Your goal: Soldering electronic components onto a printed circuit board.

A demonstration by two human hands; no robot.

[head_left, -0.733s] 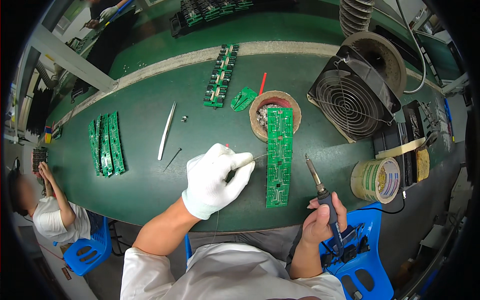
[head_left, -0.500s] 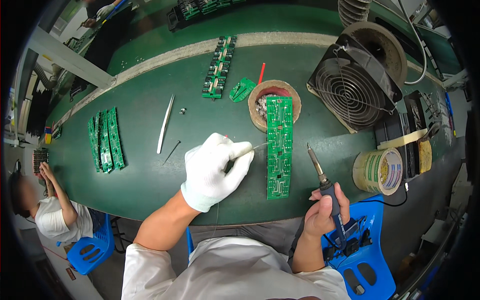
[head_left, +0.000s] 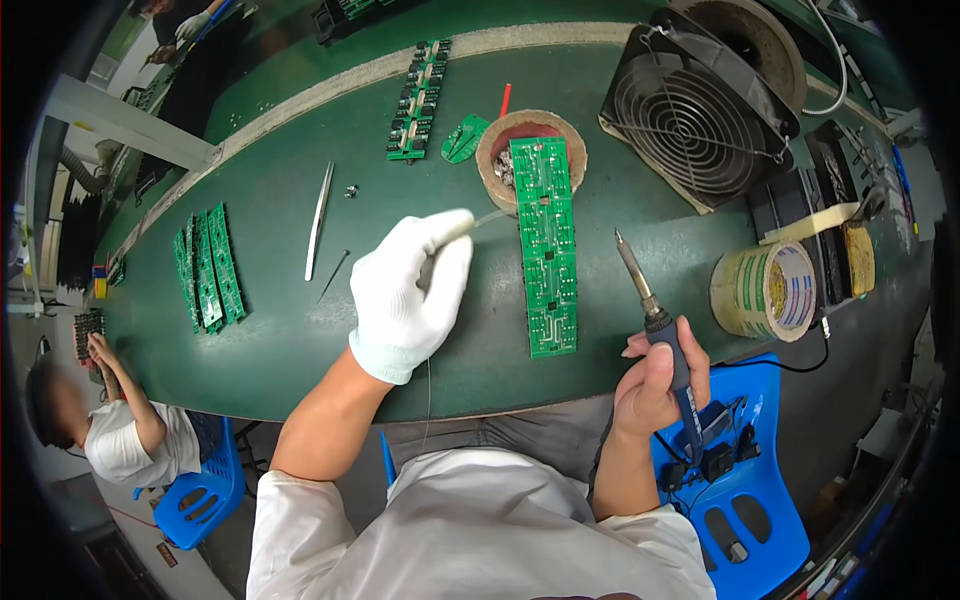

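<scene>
My left hand [head_left: 410,290], in a white glove, pinches a thin strand of solder wire [head_left: 492,216] between thumb and forefinger. The wire's tip points at a long green circuit board panel [head_left: 548,270], and its tail hangs below my wrist. The panel's far end rests on the rim of a round brown pot [head_left: 572,142] with grey scraps inside. My bare right hand [head_left: 660,380] is wrapped round a soldering iron [head_left: 668,335] with a dark blue handle. The iron's tip points away from me, to the right of the panel and apart from it.
Left lie white tweezers [head_left: 319,222], a dark pin [head_left: 334,275] and several stacked board strips [head_left: 208,270]. Farther off are a populated board [head_left: 418,100] and a green board piece [head_left: 464,138]. A black fan [head_left: 690,125] and a tape roll [head_left: 745,290] stand right. Another person [head_left: 140,430] sits left.
The view has shifted, so the bench items sit higher in it. My left hand and the wire have drawn back a little from the panel. Both hands keep their hold.
</scene>
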